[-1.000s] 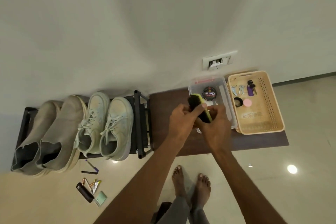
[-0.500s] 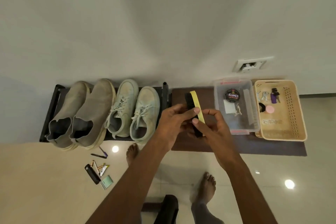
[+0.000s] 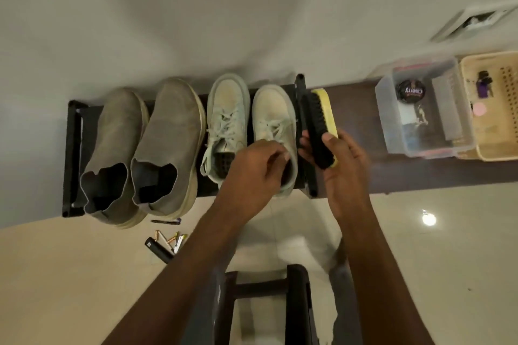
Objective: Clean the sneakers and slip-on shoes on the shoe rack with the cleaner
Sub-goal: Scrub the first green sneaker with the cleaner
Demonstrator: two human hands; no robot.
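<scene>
Right hand (image 3: 340, 165) gripping brush (image 3: 319, 123); left hand (image 3: 256, 173) pinching right sneaker (image 3: 276, 131) collar: steady shoe, sweep bristles toward 12 o'clock.

I count four shoes on one black shoe rack (image 3: 73, 131): two grey-brown slip-on shoes (image 3: 145, 148) on the left and two pale lace-up sneakers (image 3: 252, 120) to their right. I see one brush (image 3: 319, 123), black-bristled with a yellow back, and two hands, the left hand (image 3: 252, 173) and the right hand (image 3: 342, 159). To the right I count two containers: one clear plastic box (image 3: 392, 131) and one beige basket (image 3: 493, 148). In the box I make out one round black tin (image 3: 410, 91). On the floor lies one small cluster of items (image 3: 165, 242); its pieces are too small to count.
</scene>
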